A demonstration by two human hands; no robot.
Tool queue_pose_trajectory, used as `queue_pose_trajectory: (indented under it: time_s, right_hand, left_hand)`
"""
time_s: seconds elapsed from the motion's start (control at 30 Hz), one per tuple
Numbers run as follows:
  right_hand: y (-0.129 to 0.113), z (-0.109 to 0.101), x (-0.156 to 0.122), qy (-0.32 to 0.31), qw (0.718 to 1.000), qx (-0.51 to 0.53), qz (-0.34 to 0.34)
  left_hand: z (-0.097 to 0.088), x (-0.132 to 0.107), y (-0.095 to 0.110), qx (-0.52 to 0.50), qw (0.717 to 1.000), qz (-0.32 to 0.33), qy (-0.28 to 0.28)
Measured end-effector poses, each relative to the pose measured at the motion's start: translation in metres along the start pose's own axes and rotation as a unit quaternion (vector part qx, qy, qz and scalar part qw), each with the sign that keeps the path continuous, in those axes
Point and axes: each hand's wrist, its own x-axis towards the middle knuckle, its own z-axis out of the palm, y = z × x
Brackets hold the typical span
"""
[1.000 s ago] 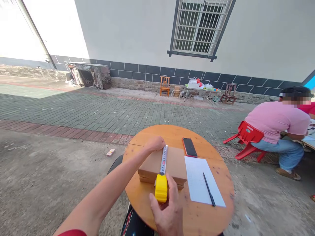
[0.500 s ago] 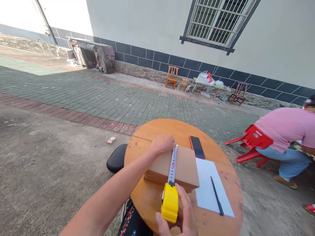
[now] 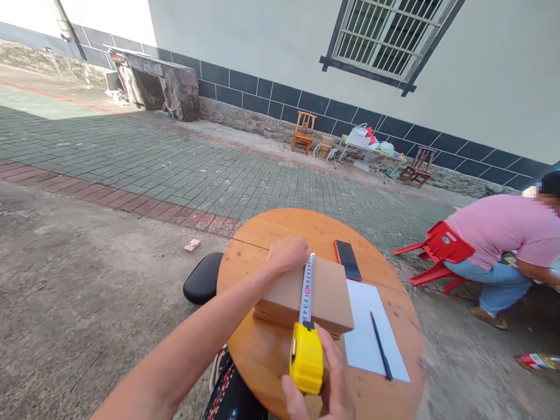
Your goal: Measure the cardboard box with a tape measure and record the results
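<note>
A brown cardboard box lies on the round wooden table. Across its top runs the extended blade of a yellow tape measure. My left hand is closed at the far edge of the box, at the blade's end; its fingertips are partly hidden. Close to the near edge, my right hand grips the yellow case between thumb and fingers. To the right of the box lie a sheet of white paper and a black pen on it.
A phone with a red edge lies beyond the paper. Left of the table is a black seat. At right a person in a pink shirt sits on a red plastic chair. Chairs and a laden folding table stand along the wall.
The tape measure's case has shifted slightly right and turned a little in my right hand. My left hand stays at the box's far edge. The whole view has moved slightly.
</note>
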Motion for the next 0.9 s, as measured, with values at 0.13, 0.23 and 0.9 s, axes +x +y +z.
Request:
queue_pose_trajectory:
  time_s: [0.13,0.23,0.9]
  right_hand:
    - [0.006,-0.015,0.008,0.031,0.999,0.007,-0.014]
    - [0.012,-0.035,0.012,0.032,0.998,0.05,0.013]
    - [0.016,-0.084,0.065,-0.202,0.962,-0.015,-0.183]
  left_hand:
    - [-0.018,-0.006,0.004,-0.098,0.995,0.022,0.006]
    - [-0.031,-0.033,0.009,-0.162,0.986,0.043,0.016]
    - [0.066,-0.241,-0.019,-0.205,0.96,0.05,0.181]
